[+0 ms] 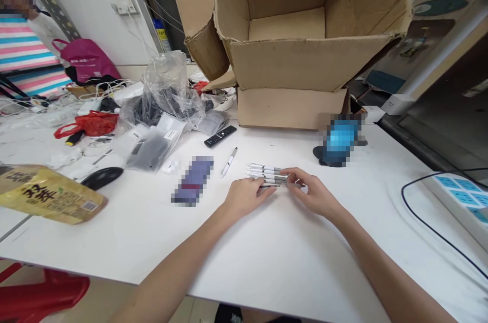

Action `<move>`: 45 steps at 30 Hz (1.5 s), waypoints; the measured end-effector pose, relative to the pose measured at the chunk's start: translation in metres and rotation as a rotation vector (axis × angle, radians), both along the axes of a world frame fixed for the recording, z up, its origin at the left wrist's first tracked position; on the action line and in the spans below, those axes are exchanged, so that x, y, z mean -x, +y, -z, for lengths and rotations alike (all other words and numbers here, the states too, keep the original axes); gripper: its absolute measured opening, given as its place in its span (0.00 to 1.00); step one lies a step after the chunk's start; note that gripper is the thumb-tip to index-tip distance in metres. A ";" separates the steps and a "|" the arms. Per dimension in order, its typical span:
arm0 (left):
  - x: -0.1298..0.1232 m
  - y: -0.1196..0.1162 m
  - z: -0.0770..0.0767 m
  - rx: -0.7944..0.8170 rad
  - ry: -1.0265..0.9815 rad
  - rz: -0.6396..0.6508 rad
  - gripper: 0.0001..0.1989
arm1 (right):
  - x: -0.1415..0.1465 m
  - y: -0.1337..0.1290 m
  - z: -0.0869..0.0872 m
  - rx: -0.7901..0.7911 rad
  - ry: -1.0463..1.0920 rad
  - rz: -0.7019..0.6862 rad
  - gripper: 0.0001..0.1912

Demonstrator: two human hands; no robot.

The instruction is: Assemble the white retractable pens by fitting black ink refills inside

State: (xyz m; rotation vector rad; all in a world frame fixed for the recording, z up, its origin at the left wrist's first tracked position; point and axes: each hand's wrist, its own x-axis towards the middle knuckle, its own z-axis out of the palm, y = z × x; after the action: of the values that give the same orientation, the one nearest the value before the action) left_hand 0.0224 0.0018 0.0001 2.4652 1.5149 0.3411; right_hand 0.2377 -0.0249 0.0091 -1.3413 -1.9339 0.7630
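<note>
Pens: a row of white pens (267,174) with grey grips, lying side by side on the white table (114,247), held between both hands
Left hand: (246,197) curled, fingertips pressed on the near end of the white pens
Right hand: (310,192) closed on the white pens, thumb and fingers pinching them from the right
Loose pen: a matching white pen (229,162), lying apart, just left of the row
Nearby: a black remote control (220,136) beyond the loose pen; a pixelated blue object (340,139) to the right
Carton: an open cardboard box (301,59), flaps spread, bare brown walls inside, sitting tilted on a second carton (290,108)
Plastic: a clear plastic bag (165,92) holding dark items, beside a clear packet (148,153) with a white label and dark contents
Writing: a yellow packet (48,195) with large dark Chinese characters and a barcode
Table's far left: a black computer mouse (101,178), a red plastic bag (89,124)
Right edge: a white power strip (463,198) with blue panels
</note>
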 end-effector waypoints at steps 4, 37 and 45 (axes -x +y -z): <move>-0.001 0.000 0.000 -0.011 -0.018 -0.013 0.24 | -0.003 0.003 0.003 -0.024 0.072 0.123 0.10; -0.003 -0.005 0.007 -0.045 -0.091 0.088 0.20 | 0.026 -0.009 0.004 0.126 -0.006 0.082 0.19; -0.001 -0.005 0.007 -0.065 -0.159 0.140 0.13 | 0.024 -0.006 0.004 0.190 0.086 0.103 0.14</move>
State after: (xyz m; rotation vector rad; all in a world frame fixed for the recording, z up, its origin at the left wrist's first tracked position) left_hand 0.0236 -0.0032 -0.0070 2.5092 1.2802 0.5529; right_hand 0.2134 -0.0309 0.0052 -1.4830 -1.7460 0.9563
